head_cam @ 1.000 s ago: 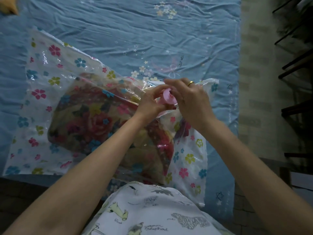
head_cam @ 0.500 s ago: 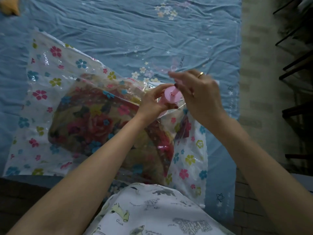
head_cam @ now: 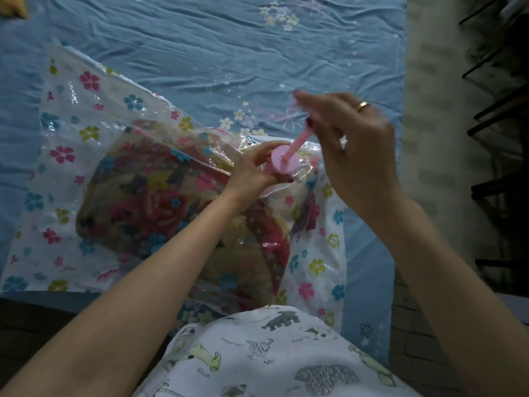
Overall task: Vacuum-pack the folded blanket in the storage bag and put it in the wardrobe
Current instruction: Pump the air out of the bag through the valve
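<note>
A clear storage bag (head_cam: 71, 156) printed with small coloured flowers lies on the bed. Inside it sits the folded blanket (head_cam: 148, 213), with a red rose pattern. A round pink valve (head_cam: 283, 163) sits on the bag's upper right part. My left hand (head_cam: 252, 173) grips the valve's body from the left. My right hand (head_cam: 352, 144) is raised above and to the right of it, fingertips pinched on a thin pink stem (head_cam: 299, 141) that runs from the valve's centre up to my fingers.
The bed has a wrinkled blue sheet (head_cam: 229, 53) with small flower prints. To the right lie a pale tiled floor (head_cam: 438, 110) and dark furniture legs (head_cam: 498, 110). My white animal-print shirt (head_cam: 272, 353) fills the bottom of the view.
My right hand has lifted up and to the right off the valve, drawing the pink stem out with it. My left hand has stayed on the valve.
</note>
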